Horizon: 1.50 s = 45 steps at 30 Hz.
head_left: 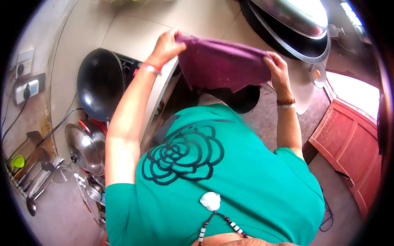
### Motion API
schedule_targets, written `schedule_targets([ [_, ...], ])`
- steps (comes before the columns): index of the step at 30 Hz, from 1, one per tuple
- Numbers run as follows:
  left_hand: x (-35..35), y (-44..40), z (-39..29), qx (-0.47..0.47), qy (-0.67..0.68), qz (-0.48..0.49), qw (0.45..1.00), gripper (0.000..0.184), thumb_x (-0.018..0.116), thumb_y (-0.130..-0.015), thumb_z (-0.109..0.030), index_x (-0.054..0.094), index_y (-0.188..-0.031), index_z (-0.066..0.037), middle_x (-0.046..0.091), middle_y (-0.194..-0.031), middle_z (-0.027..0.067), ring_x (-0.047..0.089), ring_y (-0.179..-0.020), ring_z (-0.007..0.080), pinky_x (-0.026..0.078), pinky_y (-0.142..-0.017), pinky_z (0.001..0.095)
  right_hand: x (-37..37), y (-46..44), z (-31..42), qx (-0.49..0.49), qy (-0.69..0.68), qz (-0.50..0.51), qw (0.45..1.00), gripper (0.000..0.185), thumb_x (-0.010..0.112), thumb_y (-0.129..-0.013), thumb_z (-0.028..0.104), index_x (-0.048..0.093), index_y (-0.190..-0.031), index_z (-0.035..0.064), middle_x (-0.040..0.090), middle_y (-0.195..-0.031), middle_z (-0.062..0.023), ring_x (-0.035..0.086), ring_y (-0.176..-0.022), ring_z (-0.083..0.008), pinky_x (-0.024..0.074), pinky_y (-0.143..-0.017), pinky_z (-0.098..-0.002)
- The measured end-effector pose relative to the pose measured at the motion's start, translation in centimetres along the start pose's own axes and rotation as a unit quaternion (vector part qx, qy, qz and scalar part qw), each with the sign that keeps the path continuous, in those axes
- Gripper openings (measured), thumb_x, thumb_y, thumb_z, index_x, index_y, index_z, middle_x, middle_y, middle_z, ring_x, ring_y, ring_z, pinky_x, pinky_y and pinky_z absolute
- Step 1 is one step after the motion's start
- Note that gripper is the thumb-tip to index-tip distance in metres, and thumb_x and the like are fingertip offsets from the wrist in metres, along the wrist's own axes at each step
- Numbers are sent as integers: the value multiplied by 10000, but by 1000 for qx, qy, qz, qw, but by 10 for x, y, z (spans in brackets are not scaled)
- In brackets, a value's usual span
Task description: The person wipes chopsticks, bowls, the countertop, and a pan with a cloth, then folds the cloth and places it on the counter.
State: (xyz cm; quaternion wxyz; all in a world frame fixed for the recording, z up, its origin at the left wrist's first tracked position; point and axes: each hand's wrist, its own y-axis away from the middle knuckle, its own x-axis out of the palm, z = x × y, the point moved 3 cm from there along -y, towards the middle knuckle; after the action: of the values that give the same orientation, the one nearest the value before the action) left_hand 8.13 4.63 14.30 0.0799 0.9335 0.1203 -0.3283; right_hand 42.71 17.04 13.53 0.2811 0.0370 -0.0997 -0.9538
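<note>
A purple cloth (223, 63) is stretched between my two hands, its lower edge hanging loose and uneven. At the upper left corner of the cloth, my left hand (166, 48) is closed in a pinch. My right hand (278, 71) grips the opposite end, thumb and fingers pressed together on the fabric. Both arms reach forward, with the cloth held up in front of a pale tiled counter (164, 24). Part of a dark round pan-like thing (242, 100) shows below the cloth; the rest of it is hidden.
Left of my arm a black wok (100, 84) sits on the counter, near a lidded steel pot (84, 147). Utensils (39, 174) hang on the left wall. A large pan with a shiny lid (297, 16) stands upper right. Beyond my right arm is a red wooden door (349, 143).
</note>
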Motion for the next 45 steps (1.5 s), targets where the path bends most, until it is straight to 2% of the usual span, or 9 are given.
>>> schedule_targets([
  [2, 0, -32, -11, 28, -127, -91, 987, 573, 690, -648, -175, 494, -1153, 11, 548, -1126, 236, 504, -1101, 356, 427, -925, 387, -21, -42, -22, -25, 97, -51, 994, 274, 605, -879, 144, 598, -1108, -8, 629, -950, -33, 561, -849, -84, 461, -751, -214],
  [6, 19, -30, -5, 44, -84, -65, 993, 559, 679, -682, -195, 487, -1164, 11, 500, -1184, 234, 445, -1151, 374, 387, -971, 394, -38, -68, -61, -67, 550, -216, 804, 560, 656, -804, 355, 474, -1281, 126, 515, -1203, -229, 518, -1073, -402, 442, -902, -454],
  [9, 29, 11, 9, 114, -119, -23, 986, 452, 690, -710, -157, 531, -1113, -29, 544, -1111, 169, 546, -993, 321, 468, -850, 374, -16, -62, -97, -132, 506, -196, 830, 516, 639, -801, 302, 481, -1277, 182, 448, -1298, -195, 437, -1172, -389, 379, -984, -454],
  [14, 31, 87, 38, -11, -63, 18, 998, 393, 676, -750, -128, 537, -1104, -28, 561, -1069, 143, 570, -950, 283, 482, -808, 359, 12, -32, -134, -141, 637, -108, 750, 594, 563, -832, 424, 396, -1357, 201, 288, -1448, -161, 238, -1342, -353, 171, -1089, -508],
  [29, 49, 300, 104, -338, 88, -63, 935, 347, 643, -793, -161, 558, -1080, 16, 618, -1045, 164, 632, -803, 247, 515, -730, 353, -10, -17, -108, -99, 658, 61, 744, 842, 748, -711, 322, 297, -1407, 178, 241, -1463, -202, 204, -1366, -363, 142, -1105, -504],
  [32, 57, 347, 107, -322, 44, -149, 934, 303, 640, -787, -163, 575, -1036, -4, 626, -1006, 156, 625, -850, 263, 512, -720, 350, -5, -20, -107, -111, 660, 68, 740, 768, 710, -743, 367, 356, -1387, 145, 282, -1441, -209, 256, -1336, -362, 163, -1099, -487],
  [37, 92, 424, 101, -408, 71, -245, 876, 307, 647, -775, -175, 568, -1020, -8, 613, -938, 163, 612, -818, 279, 495, -725, 368, 52, -39, -82, -267, 597, 123, 746, 465, 607, -819, 150, 483, -1265, 99, 457, -1307, -176, 445, -1179, -365, 351, -992, -464],
  [41, 130, 486, 68, -495, 65, -252, 829, 296, 595, -788, -209, 558, -1009, -16, 599, -963, 178, 569, -910, 346, 463, -781, 444, 124, -51, -95, -306, 496, 322, 746, 162, 520, -847, 105, 591, -977, 38, 594, -979, -144, 558, -931, -340, 458, -819, -417],
  [45, 201, 552, 44, -593, 120, -317, 730, 280, 570, -791, -210, 566, -1000, -24, 597, -956, 199, 556, -932, 370, 452, -778, 468, 206, -63, -141, -289, 500, 458, 676, 151, 523, -849, 122, 606, -943, 38, 603, -939, -138, 567, -911, -323, 468, -796, -420],
])
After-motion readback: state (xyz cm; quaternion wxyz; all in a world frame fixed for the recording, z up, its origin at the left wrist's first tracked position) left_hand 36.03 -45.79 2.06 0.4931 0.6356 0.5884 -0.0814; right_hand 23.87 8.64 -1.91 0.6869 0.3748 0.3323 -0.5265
